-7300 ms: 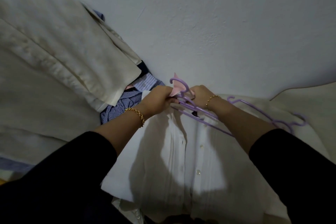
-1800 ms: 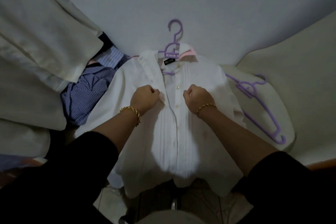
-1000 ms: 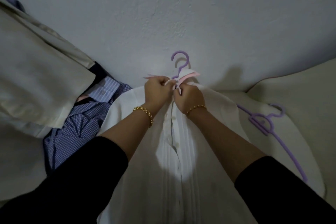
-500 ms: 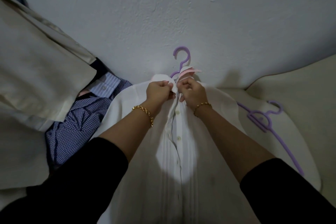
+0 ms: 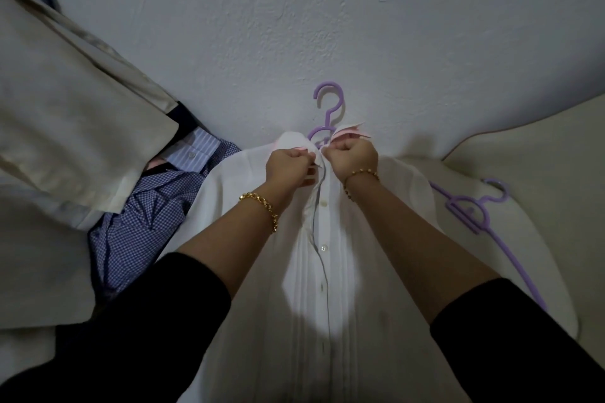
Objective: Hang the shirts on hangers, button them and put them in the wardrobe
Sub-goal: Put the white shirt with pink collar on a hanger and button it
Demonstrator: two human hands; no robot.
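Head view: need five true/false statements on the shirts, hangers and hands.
1. The left hand and right hand both grip the white shirt at its collar. True.
2. The hook of a purple hanger sticks out above that collar. True.
3. The spare purple hanger lies left of the white shirt. False: it lies to its right, and no hand touches it.
4. The blue checked shirt lies right of the white shirt. False: it is on the left.
5. The left wrist wears a gold bracelet. True.
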